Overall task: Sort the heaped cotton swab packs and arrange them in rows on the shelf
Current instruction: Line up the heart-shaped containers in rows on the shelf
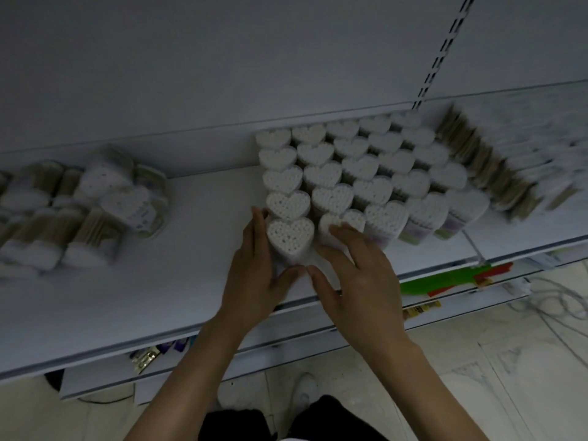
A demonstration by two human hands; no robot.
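Heart-shaped cotton swab packs (366,163) stand upright in several tidy rows on the white shelf (143,297). The front pack of the leftmost row (291,235) has my left hand (254,281) pressing against its left side, fingers straight, thumb reaching across its front. My right hand (359,275) lies with spread fingers on the tilted front pack of the second row (351,218), its thumb meeting the left thumb in front of the packs. A loose heap of unsorted packs (79,211) lies at the left of the shelf.
Flat packs of wooden-stick swabs (486,167) stand in a slanted line right of the hearts. The slotted upright (442,52) divides the back panel. Lower shelves with coloured items (445,281) and a tiled floor with cables (547,300) lie below.
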